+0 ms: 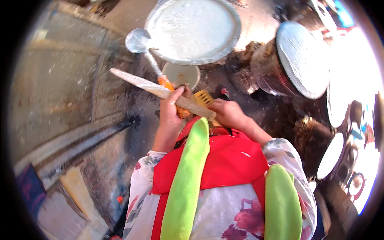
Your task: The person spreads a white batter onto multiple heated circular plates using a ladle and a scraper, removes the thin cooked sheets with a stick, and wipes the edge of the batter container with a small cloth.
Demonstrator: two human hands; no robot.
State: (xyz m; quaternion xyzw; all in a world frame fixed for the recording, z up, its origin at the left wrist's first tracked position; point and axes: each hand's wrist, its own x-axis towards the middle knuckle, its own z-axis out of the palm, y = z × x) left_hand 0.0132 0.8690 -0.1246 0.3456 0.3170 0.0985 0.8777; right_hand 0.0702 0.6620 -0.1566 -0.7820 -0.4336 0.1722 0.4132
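Observation:
My left hand [171, 106] grips a ladle [153, 61] with an orange handle and, crossing it, a long flat wooden stick [141, 82] coated with something whitish. The ladle's round metal bowl points up and away, beside a large round pan [192, 28] with a pale, whitish surface. At the stick's near end is my right hand [228, 112], its fingers curled by a yellow slotted tool [204, 98]; whether it holds the tool is unclear. Both hands are in front of my red apron [231, 159]. Past my left hand stands a pale bucket [192, 72], partly hidden.
On the right stands a drum-like vessel [264, 69] with a round whitish top, with further round pale surfaces beyond it. A worn panelled wall [60, 78] runs along the left. Boards [79, 189] lie at the lower left. Bright light washes out the far right.

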